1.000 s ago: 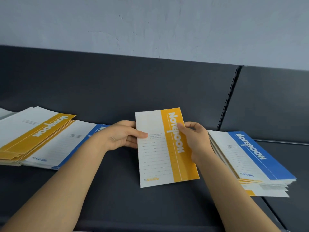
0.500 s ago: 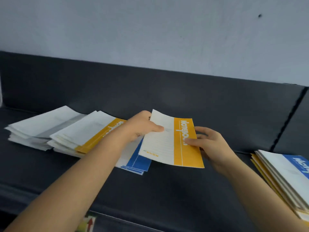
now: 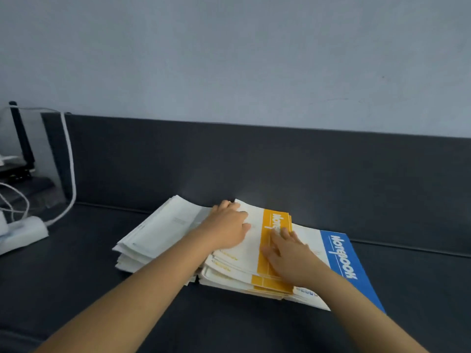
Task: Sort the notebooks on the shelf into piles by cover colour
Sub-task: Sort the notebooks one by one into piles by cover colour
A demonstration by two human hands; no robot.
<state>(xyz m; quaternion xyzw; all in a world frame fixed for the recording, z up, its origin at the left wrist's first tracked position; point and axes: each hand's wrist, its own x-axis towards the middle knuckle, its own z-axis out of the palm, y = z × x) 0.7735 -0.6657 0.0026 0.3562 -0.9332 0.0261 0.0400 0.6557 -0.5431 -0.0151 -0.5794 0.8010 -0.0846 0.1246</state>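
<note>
A dark grey shelf (image 3: 76, 289) with a low back panel (image 3: 331, 174) runs under a pale wall (image 3: 229, 59). At its far left end sit a black box with an upright aerial (image 3: 21, 133), a white cable (image 3: 70, 161) hanging down the panel's edge, and a white plug block (image 3: 23, 230) lying on the shelf, all well apart from the notebooks. Three piles lie side by side and overlapping: a white pile (image 3: 163, 233) on the left, a yellow pile (image 3: 229, 272) in the middle leaning on it, and a blue notebook (image 3: 341, 258) on the right, partly tucked under the yellow ones. The yellow notebook (image 3: 270, 220) lies on top of the yellow pile, a little askew. The left hand (image 3: 229, 230) rests flat on its white half with fingers straight, and its forearm hides the seam between the white and yellow piles. The right hand (image 3: 290, 256) presses on the yellow band with fingers spread, covering part of the lettering. Half a second ago both hands held this notebook in the air above the blue one; now it is down on the pile, the view has swung left, the mixed stack on the right is out of sight, and the box and cable have come into view
</note>
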